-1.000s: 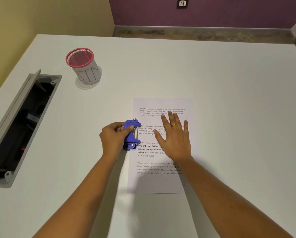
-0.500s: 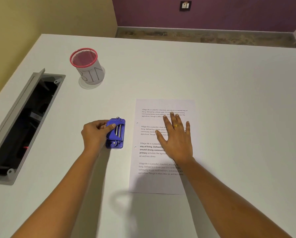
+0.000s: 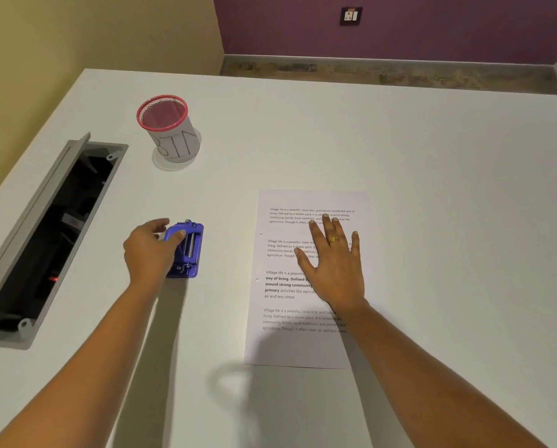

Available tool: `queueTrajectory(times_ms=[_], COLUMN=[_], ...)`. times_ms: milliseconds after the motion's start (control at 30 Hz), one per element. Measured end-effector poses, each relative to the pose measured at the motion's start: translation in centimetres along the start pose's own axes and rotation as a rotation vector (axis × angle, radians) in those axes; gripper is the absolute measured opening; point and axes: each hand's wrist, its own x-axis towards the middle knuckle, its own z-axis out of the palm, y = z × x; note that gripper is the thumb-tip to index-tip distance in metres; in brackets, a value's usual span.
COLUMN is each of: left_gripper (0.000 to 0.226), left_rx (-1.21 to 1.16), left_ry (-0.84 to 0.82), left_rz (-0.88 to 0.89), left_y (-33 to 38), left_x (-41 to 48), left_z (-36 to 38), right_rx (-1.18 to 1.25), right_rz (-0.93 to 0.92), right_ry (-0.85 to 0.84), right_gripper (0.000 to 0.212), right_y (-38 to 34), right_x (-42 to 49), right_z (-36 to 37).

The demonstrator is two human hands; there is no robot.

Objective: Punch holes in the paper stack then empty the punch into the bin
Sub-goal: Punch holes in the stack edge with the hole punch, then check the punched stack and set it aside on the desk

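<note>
While the right hand lies flat and spread on the paper stack, the left hand curls round the blue punch on the counter left of it. Looks small, stiff, probably light, so I'd grab its sides and keep it level till the bin.

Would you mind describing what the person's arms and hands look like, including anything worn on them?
The left forearm and right forearm are bare as far up as the frame shows, with no sleeves, watch or bracelet visible. The left hand wears nothing that shows. The right hand has a gold ring on one finger. Neither hand is gloved.
</note>
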Motion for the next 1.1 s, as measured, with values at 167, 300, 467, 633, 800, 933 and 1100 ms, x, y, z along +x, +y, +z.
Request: queueTrajectory(times_ms=[167,300,467,633,800,933,1100], left_gripper=[0.036,0.046,0.060,0.062,0.055,0.016,0.019], left_rx=[0.118,0.065,-0.018,-0.233,-0.285,-0.293,-0.276], left_ry=[-0.001,-0.233,-0.399,-0.434,-0.454,-0.525,-0.482], left_rz=[0.326,0.312,0.118,-0.152,-0.270,-0.211,-0.114], left_y=[2.7,4.4,5.3,6.2,6.1,5.1,4.8], left_x=[-3.4,-6.5,-8.0,-7.2,-6.6,-7.8,-8.8], left_z=[2.3,5.2,7.3,7.0,6.8,7.1,6.5], right_rx=[-0.007,-0.011,-0.012,-0.022,-0.024,-0.040,0.037], right_rz=[0.004,0.007,0.004,0.001,-0.006,-0.012,-0.019], right_ry=[0.001,-0.003,-0.014,-0.017,0.005,0.018,-0.041], right_gripper=[0.064,0.065,0.066,0.065,0.065,0.065,0.063], right_y=[0.0,0.0,0.1,0.2,0.1,0.2,0.1], right_x=[0.0,0.1,0.2,0.2,0.1,0.1,0.0], right_z=[0.1,0.2,0.3,0.3,0.3,0.4,-0.2])
